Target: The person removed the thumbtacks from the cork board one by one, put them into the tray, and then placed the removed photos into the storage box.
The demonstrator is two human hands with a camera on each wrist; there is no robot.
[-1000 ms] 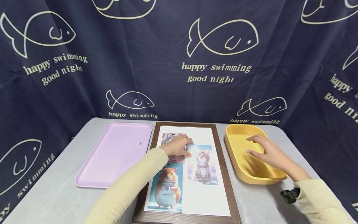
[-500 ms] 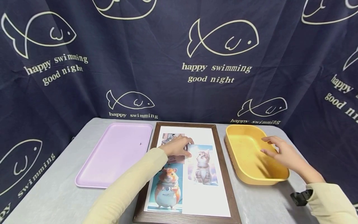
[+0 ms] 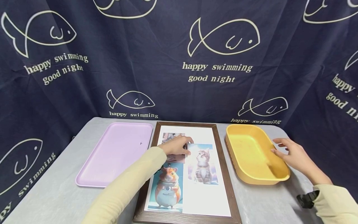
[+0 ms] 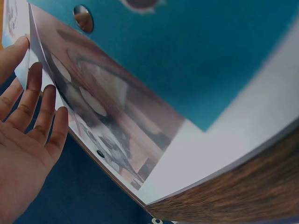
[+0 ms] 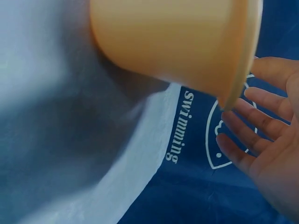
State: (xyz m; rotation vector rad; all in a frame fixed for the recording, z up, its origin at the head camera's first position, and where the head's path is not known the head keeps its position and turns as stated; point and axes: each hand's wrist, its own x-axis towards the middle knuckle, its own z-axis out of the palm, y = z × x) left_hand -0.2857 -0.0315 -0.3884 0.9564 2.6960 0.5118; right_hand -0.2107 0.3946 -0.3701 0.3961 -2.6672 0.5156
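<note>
Navy cloth [image 3: 165, 56] printed with pale fish outlines and the words "happy swimming good night" fills the upper frame behind a grey table [image 3: 64, 186], where a person in cream sleeves [image 3: 126, 186] has both hands at work. At centre, the left hand [image 3: 179, 145] reaches in from the lower left, its forearm slanting over the left edge of a framed board [image 3: 207, 202], the back of the hand turned upward. Its thumb stands well apart from lightly bent fingers, leaving a wide gap; how firmly the tips bear on the surface cannot be told. At right, the right hand [image 3: 296, 155] enters from the lower right, a dark device [image 3: 307, 199] at its cuff, fingers relaxed and spread wide at the right rim of a yellow tub [image 3: 249, 149]. Whether the fingertips touch that rim is unclear.

Smooth and white, the board is edged in brown wood grain. On it are paper pictures: an orange hamster picture [image 3: 167, 193] on teal at lower left, a pinkish print [image 3: 177, 159] above it, partly covered by the left hand, and a kitten picture [image 3: 202, 168] in pastel sky colours. One shiny round stud [image 4: 83, 18] shows at the teal sheet's edge in the left wrist view. The tub is deep and round-cornered; a shallow lilac tray [image 3: 120, 152] with a raised lip occupies the left of the frame.

The kitten picture lies right of centre, its upper left corner at the left hand's thumb, well apart from the right hand, with most of the tub between.
</note>
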